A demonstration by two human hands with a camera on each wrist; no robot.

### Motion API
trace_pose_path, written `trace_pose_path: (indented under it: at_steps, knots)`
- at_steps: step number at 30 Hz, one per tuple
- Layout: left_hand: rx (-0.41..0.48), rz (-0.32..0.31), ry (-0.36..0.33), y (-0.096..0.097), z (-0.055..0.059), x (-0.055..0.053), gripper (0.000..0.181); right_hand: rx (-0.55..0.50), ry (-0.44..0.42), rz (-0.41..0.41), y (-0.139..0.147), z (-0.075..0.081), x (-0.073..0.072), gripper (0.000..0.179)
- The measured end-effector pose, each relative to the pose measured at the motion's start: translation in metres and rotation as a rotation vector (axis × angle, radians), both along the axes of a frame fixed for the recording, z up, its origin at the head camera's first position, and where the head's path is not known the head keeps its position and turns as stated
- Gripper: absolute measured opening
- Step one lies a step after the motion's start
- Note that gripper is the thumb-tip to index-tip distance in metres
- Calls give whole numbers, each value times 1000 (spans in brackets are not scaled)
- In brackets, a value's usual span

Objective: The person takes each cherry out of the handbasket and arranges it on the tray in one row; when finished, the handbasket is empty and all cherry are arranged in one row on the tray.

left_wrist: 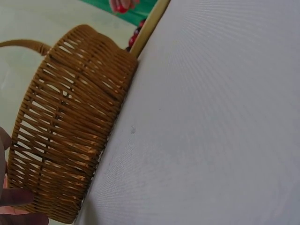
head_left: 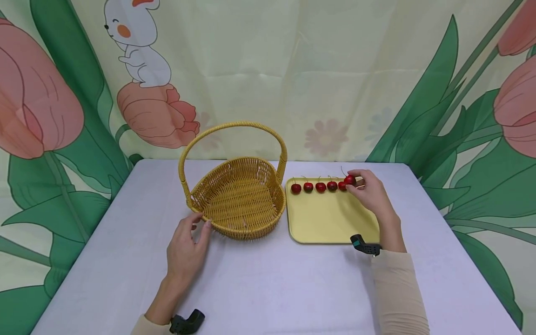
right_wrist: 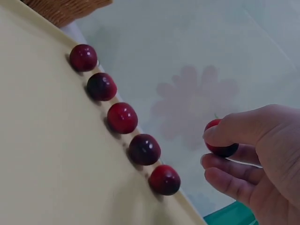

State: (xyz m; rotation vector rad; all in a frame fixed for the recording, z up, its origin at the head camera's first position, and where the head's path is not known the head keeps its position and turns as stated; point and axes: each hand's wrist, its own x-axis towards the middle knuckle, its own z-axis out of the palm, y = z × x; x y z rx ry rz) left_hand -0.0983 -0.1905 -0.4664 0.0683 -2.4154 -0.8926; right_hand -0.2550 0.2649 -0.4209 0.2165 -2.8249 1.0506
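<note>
My right hand (head_left: 372,194) pinches a dark red cherry (right_wrist: 221,142) between thumb and fingers, raised over the far right part of a yellow tray (head_left: 331,221). A thin stem sticks up from it in the head view. Several more cherries (right_wrist: 123,117) lie in a row along the tray's far edge. To the left, my left hand (head_left: 186,251) holds the near-left rim of a woven wicker basket (head_left: 247,231), thumb in front and fingers at the rim. Nothing lies inside the basket, and its tall arched handle (head_left: 238,124) stands upright.
The basket stands close against the tray's left side on a white-covered table (head_left: 268,288). Behind the table hangs a printed cloth backdrop (head_left: 268,70) with tulips and a rabbit. Each wrist wears a small black camera mount (head_left: 364,245).
</note>
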Motion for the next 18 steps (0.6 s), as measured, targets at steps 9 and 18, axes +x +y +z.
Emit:
trace_pose_path:
  at_steps: [9,18]
  knots:
    - [-4,1,1,-1,-1,0,38,0,-29,-52,12,-18,-7,46]
    - [-5,0,-3,0,-1,0,38,20,-45,-132,20,-33,-11,44]
